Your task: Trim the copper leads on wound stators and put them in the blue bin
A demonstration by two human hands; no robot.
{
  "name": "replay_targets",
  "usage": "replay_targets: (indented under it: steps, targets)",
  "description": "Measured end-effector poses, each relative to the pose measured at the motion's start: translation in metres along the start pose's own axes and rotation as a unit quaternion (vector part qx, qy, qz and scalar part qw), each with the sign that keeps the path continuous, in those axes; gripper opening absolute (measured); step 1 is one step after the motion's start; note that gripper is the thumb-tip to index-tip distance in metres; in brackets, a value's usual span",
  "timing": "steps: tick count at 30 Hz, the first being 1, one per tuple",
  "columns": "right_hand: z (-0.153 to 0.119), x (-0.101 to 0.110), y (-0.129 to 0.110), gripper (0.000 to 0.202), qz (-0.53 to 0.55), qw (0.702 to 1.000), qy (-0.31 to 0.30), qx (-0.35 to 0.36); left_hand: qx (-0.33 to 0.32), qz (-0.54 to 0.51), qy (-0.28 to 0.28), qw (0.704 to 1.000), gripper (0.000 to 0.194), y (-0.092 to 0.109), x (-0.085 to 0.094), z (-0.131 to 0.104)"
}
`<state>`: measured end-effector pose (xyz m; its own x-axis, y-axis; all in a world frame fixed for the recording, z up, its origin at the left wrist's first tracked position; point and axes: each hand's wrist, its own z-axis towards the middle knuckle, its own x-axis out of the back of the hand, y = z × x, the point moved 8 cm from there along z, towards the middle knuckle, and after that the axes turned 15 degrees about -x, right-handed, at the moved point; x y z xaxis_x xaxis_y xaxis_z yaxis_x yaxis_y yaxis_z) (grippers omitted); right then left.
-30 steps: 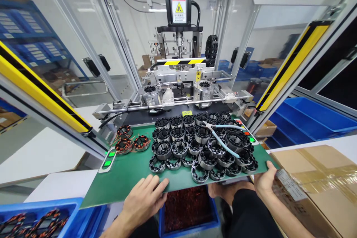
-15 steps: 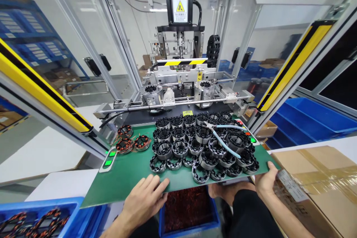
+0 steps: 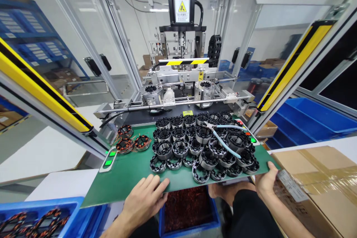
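My left hand [image 3: 146, 197] rests on the front edge of the green work surface [image 3: 111, 189], its fingers lying bent over it and holding no part. At the right front corner, my right hand [image 3: 266, 180] grips the edge of the same surface, thumb on top and fingers below. Bare black-and-silver stator rings [image 3: 180, 148] stand in rows and partly stacked between the hands. Cutting pliers [image 3: 223, 139] with light blue handles lie open on top of them. Several copper-wound stators [image 3: 142, 142] sit at the left of the surface.
Behind the surface stands a machine [image 3: 182, 68] with two ring holders. Yellow-black posts [image 3: 295, 67] flank it. A cardboard box [image 3: 320, 178] is at right, a blue bin [image 3: 69, 208] at left, another blue bin [image 3: 189, 235] below.
The machine's upright column and striped bar have shifted slightly to the right. Both hands, the rings and the pliers are where they were.
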<state>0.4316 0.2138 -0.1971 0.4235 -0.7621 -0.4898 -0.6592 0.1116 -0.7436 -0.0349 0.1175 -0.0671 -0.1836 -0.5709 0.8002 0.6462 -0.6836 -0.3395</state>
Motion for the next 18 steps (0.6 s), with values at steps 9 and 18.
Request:
replay_targets:
  steps: [9, 18]
  targets:
    - [-0.0071, -0.0038, -0.0033, 0.034, -0.005, 1.0, 0.0, 0.013, 0.001, 0.0, 0.0, 1.0, 0.024, -0.0001, 0.0001, -0.0015]
    - [-0.0057, -0.003, -0.0011, 0.032, -0.005, 1.0, 0.007, 0.0, -0.001, 0.003, -0.003, 1.0, 0.023, -0.0001, 0.0007, 0.002]
